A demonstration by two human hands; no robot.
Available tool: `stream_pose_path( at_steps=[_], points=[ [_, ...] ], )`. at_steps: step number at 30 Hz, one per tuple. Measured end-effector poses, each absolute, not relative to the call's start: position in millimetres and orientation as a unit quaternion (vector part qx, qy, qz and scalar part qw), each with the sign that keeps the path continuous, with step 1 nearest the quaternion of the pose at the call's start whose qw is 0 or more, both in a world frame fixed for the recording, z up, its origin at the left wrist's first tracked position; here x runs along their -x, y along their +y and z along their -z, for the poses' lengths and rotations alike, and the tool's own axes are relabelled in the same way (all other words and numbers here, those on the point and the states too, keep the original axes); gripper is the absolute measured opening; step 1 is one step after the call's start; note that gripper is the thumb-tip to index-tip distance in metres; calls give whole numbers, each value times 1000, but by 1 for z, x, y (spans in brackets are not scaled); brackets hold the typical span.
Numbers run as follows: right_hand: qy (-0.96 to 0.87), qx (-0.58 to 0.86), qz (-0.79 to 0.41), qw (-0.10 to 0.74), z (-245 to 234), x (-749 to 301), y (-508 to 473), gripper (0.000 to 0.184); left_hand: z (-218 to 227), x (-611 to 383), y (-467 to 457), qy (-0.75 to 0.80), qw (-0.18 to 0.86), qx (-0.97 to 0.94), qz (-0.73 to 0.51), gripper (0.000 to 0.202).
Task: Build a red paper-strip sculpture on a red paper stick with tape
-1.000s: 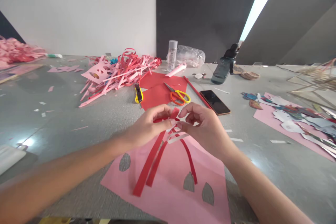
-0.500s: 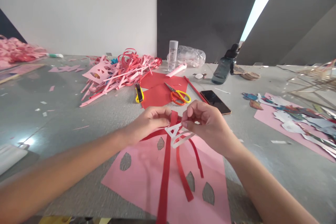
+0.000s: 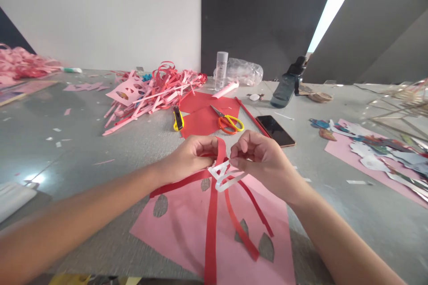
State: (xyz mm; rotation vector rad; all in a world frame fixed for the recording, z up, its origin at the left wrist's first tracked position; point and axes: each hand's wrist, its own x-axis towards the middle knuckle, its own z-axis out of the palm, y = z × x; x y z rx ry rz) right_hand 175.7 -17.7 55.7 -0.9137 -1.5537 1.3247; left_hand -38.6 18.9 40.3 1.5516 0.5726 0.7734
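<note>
A: Layout?
B: Pink sheet (image 3: 180,236) below; above, left hand (image 3: 187,158) and right hand (image 3: 265,160), just apart: left pinches red strips (image 3: 211,231), right the bent white strip (image 3: 230,183).
A: Step?
B: Apparently positioning white near red; next move calls for steady left grip.

red strips (image 3: 210,231): matt paper | phone (image 3: 276,131): glossy | scissors (image 3: 225,116): metal, plastic

Left of your left hand (image 3: 202,153) you can cross open surface (image 3: 83,147); a yellow cutter (image 3: 178,119) sits beyond that hand. Past your right hand (image 3: 259,153), scissors (image 3: 230,121) and a phone (image 3: 276,131) block the way; red strips (image 3: 210,231) trail on your side.
</note>
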Motion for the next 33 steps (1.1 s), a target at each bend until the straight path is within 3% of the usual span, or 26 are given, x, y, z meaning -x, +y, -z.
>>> stream_pose_path(
  at_steps=[33],
  points=[
    [-621,378,-530,436,-57,-177,-21,37,-37,47,31,261,575,-707,-319,8]
  ],
)
